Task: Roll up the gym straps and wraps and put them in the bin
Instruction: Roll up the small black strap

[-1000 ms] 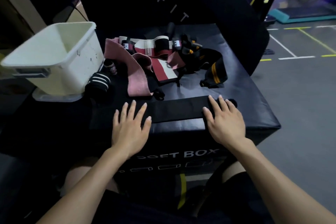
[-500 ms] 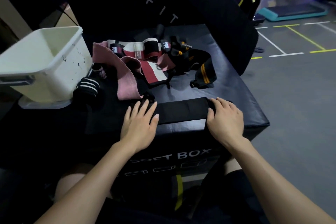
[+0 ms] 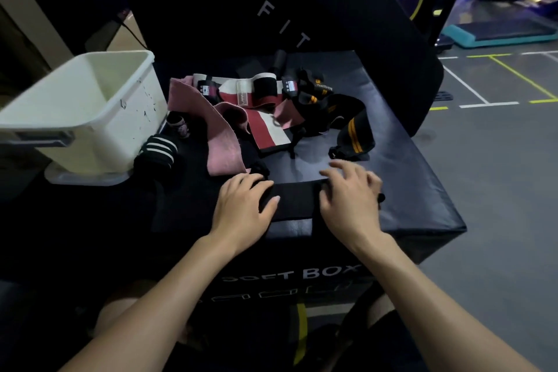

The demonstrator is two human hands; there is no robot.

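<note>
My left hand (image 3: 241, 208) presses flat on the plain black fabric wrap (image 3: 294, 201) at the near edge of the black padded soft box (image 3: 422, 190); my right hand (image 3: 350, 199) curls its grip round the wrap's right end. The white plastic bin (image 3: 90, 118) sits at the left edge.

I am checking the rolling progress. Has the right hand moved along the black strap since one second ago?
Yes. The right hand moved leftward along the black strap, away from the soft box's right edge, toward the left hand.
</note>
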